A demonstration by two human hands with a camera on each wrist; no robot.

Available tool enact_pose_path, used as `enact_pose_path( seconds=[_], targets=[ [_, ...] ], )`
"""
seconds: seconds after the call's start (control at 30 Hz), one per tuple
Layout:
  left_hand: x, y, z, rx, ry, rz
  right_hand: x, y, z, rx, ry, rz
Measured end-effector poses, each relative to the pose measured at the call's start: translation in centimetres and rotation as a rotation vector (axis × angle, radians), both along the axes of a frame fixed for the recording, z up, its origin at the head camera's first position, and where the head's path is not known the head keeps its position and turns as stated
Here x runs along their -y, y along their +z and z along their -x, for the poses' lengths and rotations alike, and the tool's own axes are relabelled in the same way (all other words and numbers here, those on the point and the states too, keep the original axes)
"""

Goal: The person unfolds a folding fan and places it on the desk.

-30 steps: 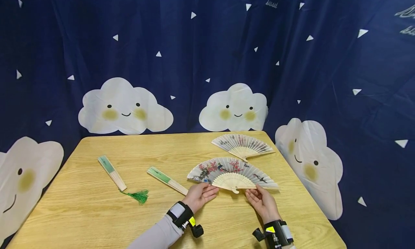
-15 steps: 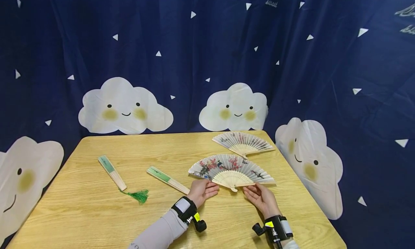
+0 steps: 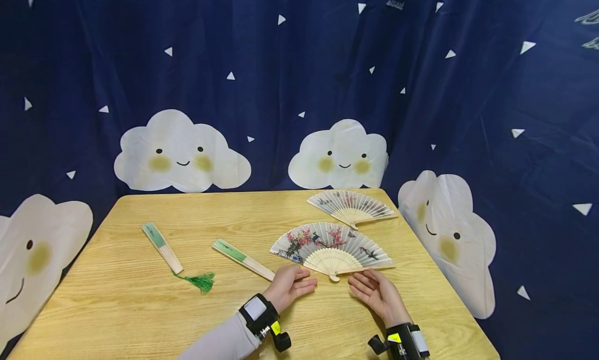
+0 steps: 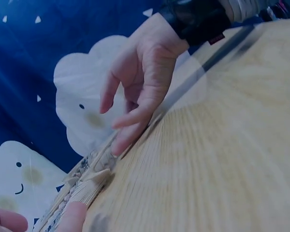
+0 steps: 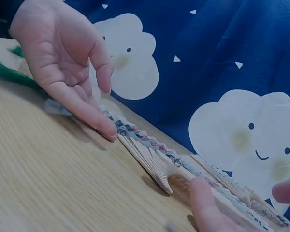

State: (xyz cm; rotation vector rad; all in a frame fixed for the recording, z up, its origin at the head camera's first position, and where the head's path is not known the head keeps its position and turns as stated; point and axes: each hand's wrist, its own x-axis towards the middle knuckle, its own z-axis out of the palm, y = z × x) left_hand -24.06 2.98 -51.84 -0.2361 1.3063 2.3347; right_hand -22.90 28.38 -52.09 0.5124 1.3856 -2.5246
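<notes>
A spread folding fan (image 3: 343,243) with pink blossoms and birds lies on the table, its pale ribs and pivot toward me. My left hand (image 3: 288,288) is at the fan's lower left edge, fingers extended and loosely parted. At the lower right edge is my right hand (image 3: 378,296), palm turned inward and fingers relaxed, their tips right by the outer rib. Neither hand grips the fan. The left wrist view has the right hand (image 4: 147,67) beside the ribs (image 4: 92,186). In the right wrist view the left hand (image 5: 63,67) reaches the fan's end with straight fingers.
Behind it lies a second spread fan (image 3: 352,206) near the back right corner. Two folded green fans are at left: one (image 3: 164,247) with a green tassel (image 3: 203,282), another (image 3: 242,258) ending by my left hand. A navy curtain (image 3: 262,48) surrounds the wooden table (image 3: 117,308).
The blossom fan first slid slightly away from me, then a little left. The far fan also shifted back slightly. Both hands have since loosened from the blossom fan and drawn back a little.
</notes>
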Motion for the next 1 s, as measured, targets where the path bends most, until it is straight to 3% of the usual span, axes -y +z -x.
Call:
enact_pose_path(
  seconds=[0.2,0.37,0.57,0.8,1.0],
  targets=[
    [2.5,0.5,-1.1,-0.054,-0.109,0.034,0.5,0.5,-0.9,0.011,-0.001,-0.057],
    [5.4,1.9,-1.2,-0.166,-0.131,0.159,1.8,1.8,-1.7,-0.046,0.018,-0.296],
    [9.0,3.9,-1.6,-0.280,-0.013,0.369,6.3,3.7,-1.3,-0.305,0.195,-0.659],
    [12.0,4.7,-3.6,-0.281,0.128,0.492,13.3,4.5,0.3,-0.734,0.398,-1.307],
    [13.0,3.9,-5.8,-0.218,0.182,0.497,18.5,3.5,1.7,-0.816,0.584,-1.618]
  ],
)
